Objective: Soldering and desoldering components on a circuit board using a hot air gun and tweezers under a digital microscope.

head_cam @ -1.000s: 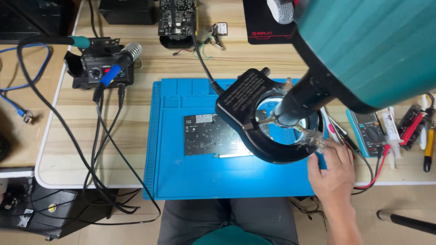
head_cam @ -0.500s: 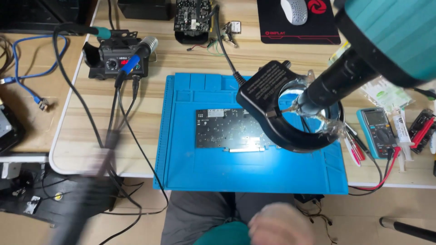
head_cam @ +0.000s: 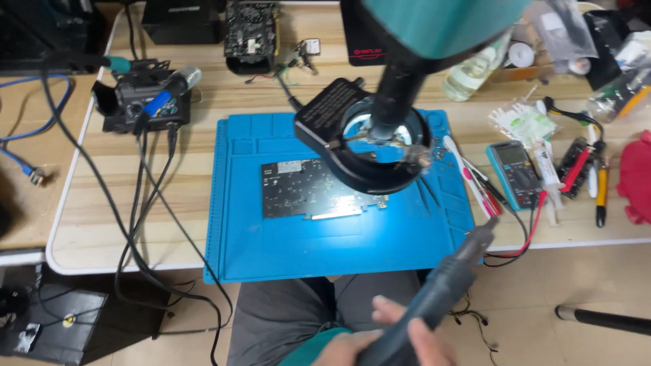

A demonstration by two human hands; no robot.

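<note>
1. Right hand (head_cam: pixel 407 342) sat at bottom edge of view, fingers clenched round a dark grey handpiece (head_cam: pixel 441 291), prob. a hot-air or solder tool; exact type unclear.
2. Tool ran up and right from the grip, tip (head_cam: pixel 487 232) ending over the near right corner of the blue mat (head_cam: pixel 244 251), w/ red leads (head_cam: pixel 525 237) just past the tip.
3. Left hand: not in view; grip state n/a.
4. Ahead of the grip and to its left, a dark circuit board (head_cam: pixel 305 193) lay flat on the mat, lit on its near edge.
5. Straight ahead, beyond the tip, a black ring light (head_cam: pixel 339 129) hung over the board's right end, w/ a scope column (head_cam: pixel 400 95) rising out of it.
6. Right of the tip: pink-handled tools (head_cam: pixel 468 176) touching the mat's edge, then a teal multimeter (head_cam: pixel 515 173) on the wooden table (head_cam: pixel 183 203).
7. Further right: pliers and drivers (head_cam: pixel 590 176), near the table edge.
8. Far left of the grip: solder station (head_cam: pixel 142 102) at the table's back, black cables (head_cam: pixel 135 224) trailing off it over the near edge.
9. Below the grip: grey trousers (head_cam: pixel 291 312), person seated at the table.
</note>
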